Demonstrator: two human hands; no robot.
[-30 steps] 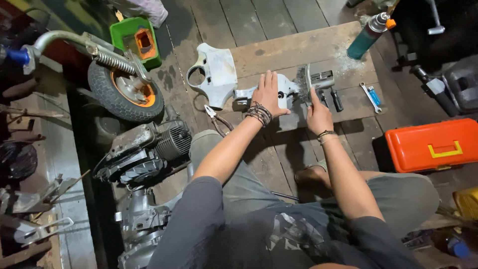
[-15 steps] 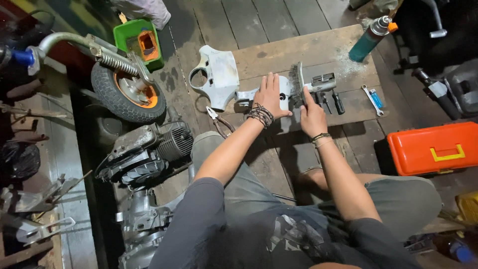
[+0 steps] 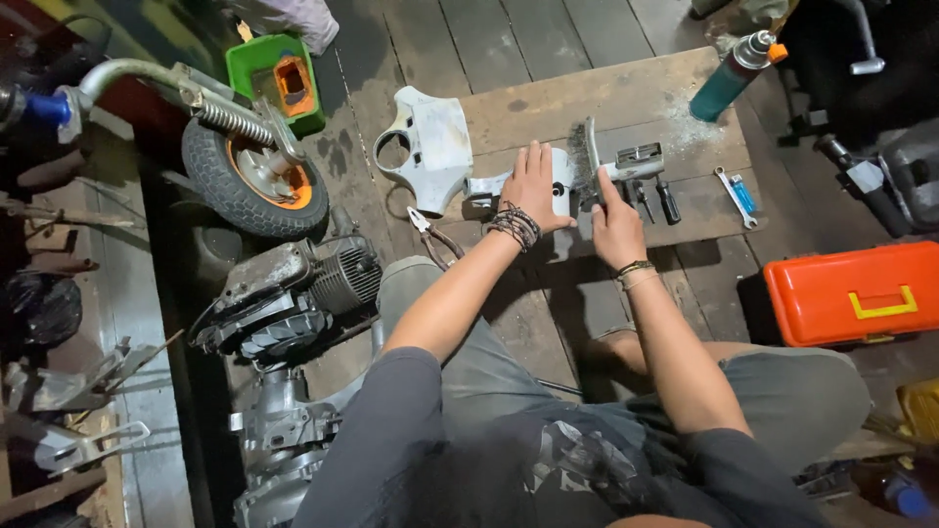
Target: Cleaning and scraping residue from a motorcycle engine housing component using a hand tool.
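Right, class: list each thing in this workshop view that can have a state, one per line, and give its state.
left hand: flat, pressing down the pale metal part
right hand: gripping the wire brush, bristles on the part
orange toolbox: lid closed
spray can: lying tilted on the board, cap off
small wheel: lying on the floor, tyre on
pliers: lying on the floor

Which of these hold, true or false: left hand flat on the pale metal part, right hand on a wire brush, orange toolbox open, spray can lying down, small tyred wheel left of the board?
1. The left hand lies flat on the pale grey metal part. True.
2. The right hand holds a wire brush. True.
3. The orange plastic toolbox is open. False: its lid is shut.
4. The teal spray can lies on its side. False: it stands upright.
5. A small black-tyred wheel with orange hub sits left of the wooden board. True.
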